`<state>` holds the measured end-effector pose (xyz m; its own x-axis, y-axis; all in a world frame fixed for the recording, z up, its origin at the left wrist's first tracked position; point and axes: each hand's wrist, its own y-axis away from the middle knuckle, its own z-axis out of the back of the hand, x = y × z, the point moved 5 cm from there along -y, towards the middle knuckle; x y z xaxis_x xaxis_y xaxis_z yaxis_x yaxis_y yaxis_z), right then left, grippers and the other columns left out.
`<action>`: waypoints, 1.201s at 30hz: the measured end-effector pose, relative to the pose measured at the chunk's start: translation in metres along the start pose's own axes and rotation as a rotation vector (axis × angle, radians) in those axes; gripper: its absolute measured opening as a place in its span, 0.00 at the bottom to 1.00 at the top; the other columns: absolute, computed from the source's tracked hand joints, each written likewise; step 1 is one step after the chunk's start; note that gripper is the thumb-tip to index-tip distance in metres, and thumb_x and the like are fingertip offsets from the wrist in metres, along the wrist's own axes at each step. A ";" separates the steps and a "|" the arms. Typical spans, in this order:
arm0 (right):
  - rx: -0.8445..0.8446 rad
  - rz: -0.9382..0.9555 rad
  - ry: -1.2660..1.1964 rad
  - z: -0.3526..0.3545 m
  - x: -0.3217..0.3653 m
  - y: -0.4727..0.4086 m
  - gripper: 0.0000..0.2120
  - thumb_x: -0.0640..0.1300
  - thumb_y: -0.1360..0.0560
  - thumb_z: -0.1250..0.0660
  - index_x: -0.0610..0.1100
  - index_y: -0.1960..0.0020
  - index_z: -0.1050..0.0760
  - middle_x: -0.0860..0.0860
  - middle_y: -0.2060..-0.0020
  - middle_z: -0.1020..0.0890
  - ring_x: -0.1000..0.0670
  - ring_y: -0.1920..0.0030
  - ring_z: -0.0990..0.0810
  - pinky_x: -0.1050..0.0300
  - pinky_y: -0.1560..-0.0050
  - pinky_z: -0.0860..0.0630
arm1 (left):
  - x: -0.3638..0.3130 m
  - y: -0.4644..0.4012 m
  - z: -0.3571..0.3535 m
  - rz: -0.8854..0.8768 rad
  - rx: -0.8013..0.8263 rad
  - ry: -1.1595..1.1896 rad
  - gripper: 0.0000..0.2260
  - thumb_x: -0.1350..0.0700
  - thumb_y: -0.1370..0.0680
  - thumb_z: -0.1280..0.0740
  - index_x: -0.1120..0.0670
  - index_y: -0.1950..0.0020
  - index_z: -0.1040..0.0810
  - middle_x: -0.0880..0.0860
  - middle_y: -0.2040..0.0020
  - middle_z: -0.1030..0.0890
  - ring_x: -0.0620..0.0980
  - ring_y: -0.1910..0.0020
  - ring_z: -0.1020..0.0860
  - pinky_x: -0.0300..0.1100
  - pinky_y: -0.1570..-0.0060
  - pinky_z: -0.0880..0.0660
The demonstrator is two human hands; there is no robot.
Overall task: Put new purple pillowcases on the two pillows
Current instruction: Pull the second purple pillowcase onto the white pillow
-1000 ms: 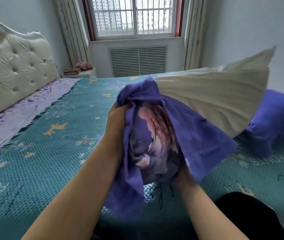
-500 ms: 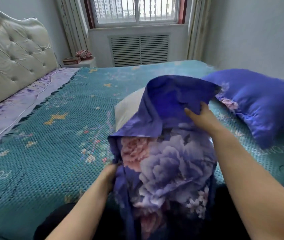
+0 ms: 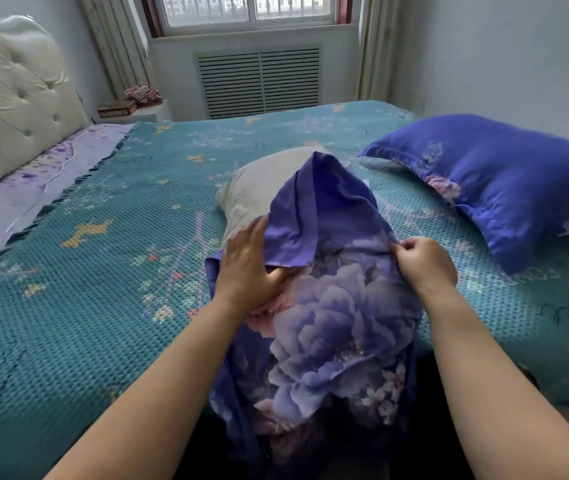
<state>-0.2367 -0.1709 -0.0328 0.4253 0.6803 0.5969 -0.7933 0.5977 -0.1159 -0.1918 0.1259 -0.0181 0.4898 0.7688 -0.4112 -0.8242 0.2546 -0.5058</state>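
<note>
- The teal bedspread [image 3: 68, 306] carries everything; a second ago the white pillow was held up in the air, and now it lies flat on the spread in the middle of the bed, its near end towards the person.
- At far right the finished pillow [image 3: 504, 188], already in its purple case, lies where it lay half a second ago; one of the two looks done.
- The purple floral pillowcase [image 3: 328, 323] now covers the near part of the white pillow [image 3: 255, 188], more than a second ago when it was only bunched at one end. The far left end remains bare, and the case's open edge is folded back in a flap.
- The left hand [image 3: 245, 268], which half a second ago was low at the case's near edge, has moved up; its fingers lie fairly straight and spread, pressing on the flap where cloth meets bare pillow, the thumb tucked under the fold.
- The right hand [image 3: 425, 261] has come nearer and now pinches a small fold of the case at its right edge, fingers curled.
- By my reading, what is left is drawing the opening over the bare end.
</note>
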 end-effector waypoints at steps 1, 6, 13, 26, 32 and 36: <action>-0.079 0.041 -0.006 0.007 0.009 0.001 0.14 0.53 0.24 0.36 0.41 0.56 0.21 0.39 0.54 0.18 0.37 0.53 0.21 0.54 0.61 0.33 | -0.011 -0.004 -0.004 -0.068 -0.001 -0.007 0.42 0.32 0.34 0.39 0.51 0.25 0.40 0.55 0.27 0.36 0.56 0.29 0.38 0.53 0.29 0.40; -0.008 0.496 -0.277 0.004 0.082 0.027 0.06 0.47 0.25 0.33 0.45 0.58 0.20 0.48 0.64 0.18 0.47 0.61 0.21 0.54 0.60 0.29 | -0.051 -0.019 -0.031 -0.146 0.215 0.031 0.22 0.42 0.27 0.33 0.46 0.35 0.26 0.51 0.36 0.25 0.56 0.39 0.27 0.44 0.41 0.31; -0.116 0.183 -0.229 0.007 0.051 -0.038 0.11 0.48 0.23 0.37 0.41 0.54 0.21 0.39 0.55 0.17 0.39 0.53 0.20 0.53 0.58 0.31 | -0.033 -0.034 -0.007 0.053 -0.022 0.081 0.11 0.49 0.24 0.38 0.52 0.54 0.19 0.55 0.54 0.17 0.58 0.52 0.20 0.47 0.58 0.26; 0.738 -0.244 -0.958 -0.046 0.002 -0.044 0.14 0.52 0.22 0.39 0.43 0.54 0.22 0.46 0.61 0.16 0.50 0.62 0.17 0.57 0.59 0.21 | 0.027 -0.062 0.016 0.317 0.245 -0.426 0.12 0.52 0.25 0.38 0.53 0.45 0.21 0.58 0.43 0.29 0.62 0.46 0.24 0.51 0.49 0.27; 0.153 0.212 -0.067 0.023 0.052 -0.094 0.11 0.48 0.28 0.31 0.41 0.65 0.24 0.44 0.71 0.23 0.47 0.69 0.25 0.59 0.68 0.28 | 0.058 -0.108 0.071 0.661 0.204 -0.006 0.10 0.60 0.24 0.43 0.62 0.55 0.24 0.57 0.67 0.20 0.55 0.66 0.22 0.41 0.65 0.29; 0.525 0.069 -0.431 0.023 0.080 -0.096 0.11 0.45 0.23 0.33 0.44 0.64 0.28 0.49 0.79 0.31 0.55 0.82 0.36 0.68 0.82 0.41 | 0.053 -0.120 0.059 0.864 0.238 0.900 0.15 0.63 0.21 0.53 0.53 0.62 0.31 0.53 0.68 0.20 0.44 0.83 0.29 0.30 0.83 0.43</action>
<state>-0.1367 -0.1832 0.0446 0.2412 0.4145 0.8775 -0.9647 0.2005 0.1705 -0.0834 0.1710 0.0655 -0.2889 0.0912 -0.9530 -0.9550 0.0418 0.2935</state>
